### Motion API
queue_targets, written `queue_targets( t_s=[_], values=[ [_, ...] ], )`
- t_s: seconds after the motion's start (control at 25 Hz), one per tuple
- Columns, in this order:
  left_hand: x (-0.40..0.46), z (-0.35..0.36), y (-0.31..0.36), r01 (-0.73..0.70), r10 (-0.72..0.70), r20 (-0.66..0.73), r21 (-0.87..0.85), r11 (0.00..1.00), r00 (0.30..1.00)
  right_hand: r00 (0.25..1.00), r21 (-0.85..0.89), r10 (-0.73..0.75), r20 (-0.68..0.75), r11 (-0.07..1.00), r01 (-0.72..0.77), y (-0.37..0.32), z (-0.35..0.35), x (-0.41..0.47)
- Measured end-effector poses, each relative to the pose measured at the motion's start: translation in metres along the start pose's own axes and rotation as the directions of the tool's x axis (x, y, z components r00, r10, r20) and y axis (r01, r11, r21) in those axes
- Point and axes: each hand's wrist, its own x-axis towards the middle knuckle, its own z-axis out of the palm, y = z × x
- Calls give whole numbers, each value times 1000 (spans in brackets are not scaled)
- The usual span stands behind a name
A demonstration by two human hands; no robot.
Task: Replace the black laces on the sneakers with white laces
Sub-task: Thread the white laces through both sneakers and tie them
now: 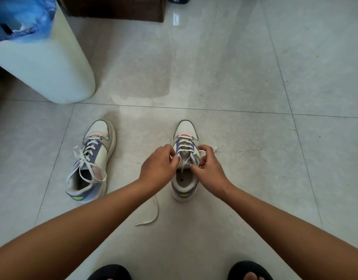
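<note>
The white lace (186, 147) looked soft and limp, light enough to slide through an eyelet unless kept taut; its stiff tips seemed the best places to pinch. It was threaded up the right sneaker (185, 158), which stood on the floor (244, 77) near the person, toe pointing away. One loose end trailed on the tiles to the near left. The left hand (159, 168) and the right hand (208, 167), both arms stretched forward, each pinched the lace by the upper eyelets. The left sneaker (92, 160), already laced white, stood well apart.
</note>
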Motion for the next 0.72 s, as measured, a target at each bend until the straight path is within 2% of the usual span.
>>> queue_targets(
  t_s=[0.12,0.28,0.32,0.4,0.48,0.52,0.64,0.72],
  values=[
    [17,10,3,50,-49,88,-8,999,995,989,56,105,107,992,-112,-7,-11,16],
    [26,12,6,90,-89,57,-20,996,994,989,-175,57,140,984,-32,-11,-19,26],
    [25,12,7,61,-61,15,17,998,998,990,-197,46,136,980,-18,-10,-19,26],
    [20,16,10,-66,79,-56,200,978,995,993,-203,29,114,979,-5,-9,-19,25],
    [14,22,13,-218,255,-43,395,892,966,998,-192,11,69,981,2,-9,-19,22],
    [14,23,13,-241,284,-33,440,865,958,998,-179,7,56,984,3,-9,-18,18],
    [17,25,10,-268,299,15,487,831,954,995,-204,-14,95,978,33,-9,-8,5],
    [15,24,8,-285,291,49,405,869,956,997,-215,-11,76,976,27,-5,0,3]
  ],
)
